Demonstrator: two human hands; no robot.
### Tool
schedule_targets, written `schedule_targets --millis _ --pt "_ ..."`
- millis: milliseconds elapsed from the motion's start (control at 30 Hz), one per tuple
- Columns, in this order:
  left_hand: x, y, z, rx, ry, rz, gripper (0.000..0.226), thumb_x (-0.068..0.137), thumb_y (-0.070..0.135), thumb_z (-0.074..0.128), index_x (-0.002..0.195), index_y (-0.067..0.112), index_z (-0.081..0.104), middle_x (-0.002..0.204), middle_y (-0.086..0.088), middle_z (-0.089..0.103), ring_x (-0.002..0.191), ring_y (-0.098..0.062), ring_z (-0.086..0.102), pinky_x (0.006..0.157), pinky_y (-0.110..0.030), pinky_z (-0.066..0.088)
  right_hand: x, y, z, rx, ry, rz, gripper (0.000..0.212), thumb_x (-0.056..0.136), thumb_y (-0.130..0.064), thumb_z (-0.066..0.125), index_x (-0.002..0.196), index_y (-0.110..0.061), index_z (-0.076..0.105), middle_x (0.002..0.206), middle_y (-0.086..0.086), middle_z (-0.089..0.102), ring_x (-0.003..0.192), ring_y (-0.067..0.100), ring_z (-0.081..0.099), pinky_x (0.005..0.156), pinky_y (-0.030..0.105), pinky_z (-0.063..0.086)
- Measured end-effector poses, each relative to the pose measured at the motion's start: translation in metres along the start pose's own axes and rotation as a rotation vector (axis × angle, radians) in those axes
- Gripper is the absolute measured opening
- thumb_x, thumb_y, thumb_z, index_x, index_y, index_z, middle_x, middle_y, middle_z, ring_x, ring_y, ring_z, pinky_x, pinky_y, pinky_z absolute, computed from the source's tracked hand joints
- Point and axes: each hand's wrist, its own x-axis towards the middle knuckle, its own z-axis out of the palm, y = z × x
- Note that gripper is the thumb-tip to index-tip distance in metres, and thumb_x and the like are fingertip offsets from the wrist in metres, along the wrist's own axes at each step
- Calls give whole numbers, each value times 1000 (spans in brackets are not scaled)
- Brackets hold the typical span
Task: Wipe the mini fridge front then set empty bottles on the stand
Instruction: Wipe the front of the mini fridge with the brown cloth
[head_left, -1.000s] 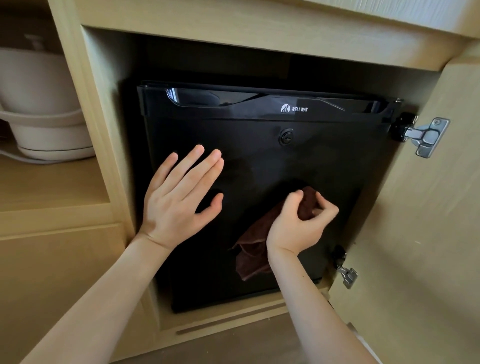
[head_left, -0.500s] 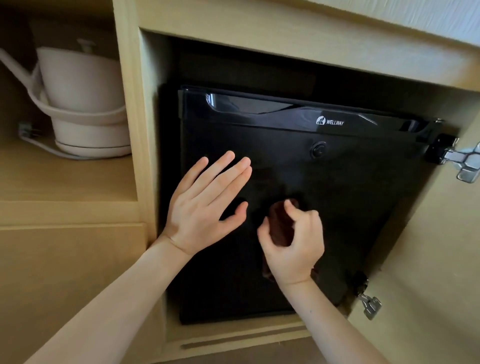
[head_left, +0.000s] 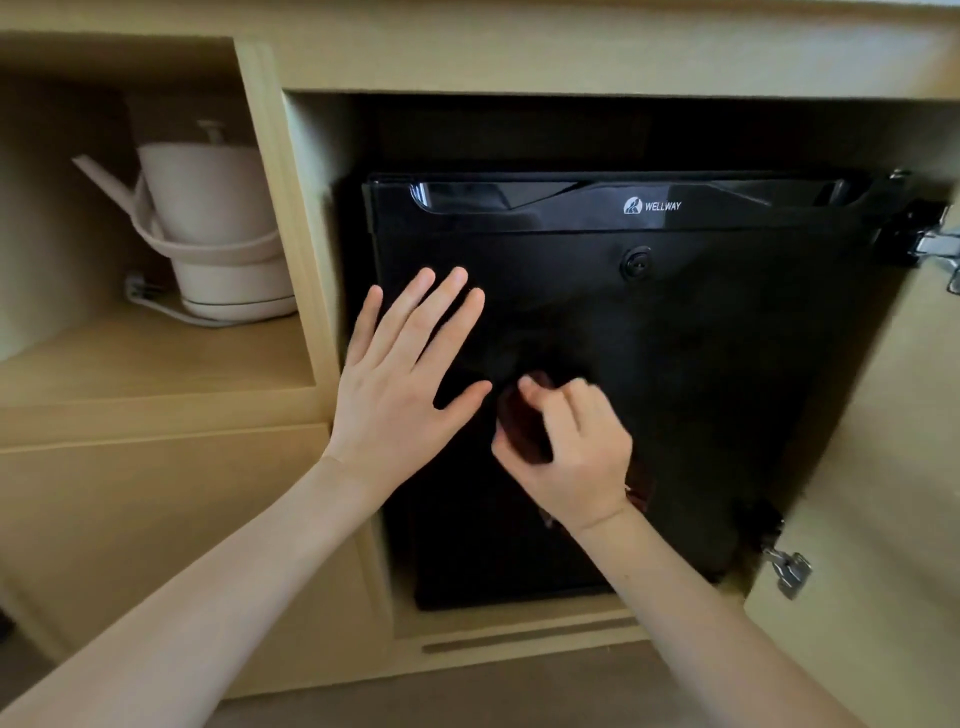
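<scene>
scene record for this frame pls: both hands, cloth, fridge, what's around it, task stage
mini fridge: black, door closed
left hand: fingers straight, flat on the mini fridge front near its left edge
right hand: grips the cloth, holding it against the front
cloth: dark red, bunched, mostly hidden by the right hand
cabinet door: open, at right
kettle: white, on the shelf to the left
bottles: none in view
stage: wiping under way
</scene>
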Motion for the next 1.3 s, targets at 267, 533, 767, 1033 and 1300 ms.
schedule_targets --millis 267,533,767,1033,1300 --pt "-5 0 -14 66 -141 37 78 90 38 68 155 12 32 163 -5 26 154 -23 13 125 -41 11 -1 7 -2 36 75 171 25 86 -27 76 94 -3 72 79 7 63 67 21 60 60 29 52" --pt "-4 -13 -22 204 -183 141 76 94 46 56 157 16 25 165 -3 21 153 -22 15 123 -42 15 -28 0 7 7 0 -6 24 83 -25 78 90 -2 76 71 6 61 61 22 58 54 29 50" --pt "-2 -13 -22 199 -172 146 77 93 44 57 157 15 26 165 -4 22 153 -24 16 124 -42 14 -23 -12 14 174 104 403 32 79 -33 79 101 -18 64 83 -11 56 72 -2 53 70 6 41" --pt "0 -11 -25 171 -187 155 78 92 39 62 156 12 27 164 -8 22 153 -26 15 125 -44 11 -53 -66 32 208 297 988 40 79 -51 69 110 -38 48 89 -20 58 84 -5 62 68 10 47" --pt "2 -10 -27 175 -226 166 84 89 42 64 157 13 24 165 -7 19 153 -26 12 125 -46 10 -23 -114 65 293 499 1156 33 81 -49 71 104 -39 51 87 -21 51 83 4 60 66 6 44"
